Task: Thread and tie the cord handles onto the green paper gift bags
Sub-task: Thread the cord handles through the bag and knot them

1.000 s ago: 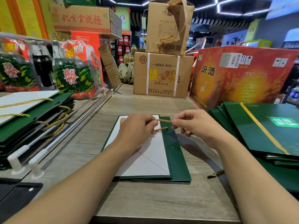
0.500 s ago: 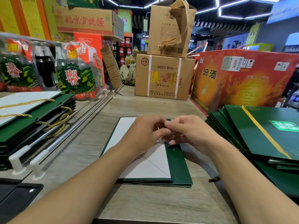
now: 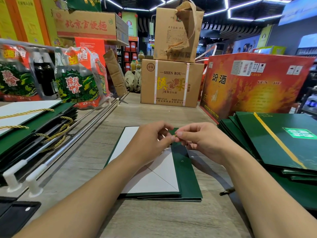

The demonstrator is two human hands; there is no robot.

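A flat green paper gift bag (image 3: 187, 177) lies on the wooden table in front of me, its white inner side up and a small hole in its green top band. My left hand (image 3: 151, 140) and my right hand (image 3: 199, 140) meet over the far end of that band. Between their fingertips they pinch a short gold cord (image 3: 175, 135); only a tiny bit of it shows. The cord's other end (image 3: 227, 191) lies on the table by my right forearm.
A stack of flat green bags (image 3: 283, 140) lies at the right. At the left is a pile of bags with gold cord handles (image 3: 34, 127) beside two metal rails (image 3: 72, 134). Cardboard boxes (image 3: 171, 83) and a red carton (image 3: 253, 85) stand behind.
A second ago the hands were apart with a length of gold cord stretched between them. They have come together, and only a small bit of cord shows now.
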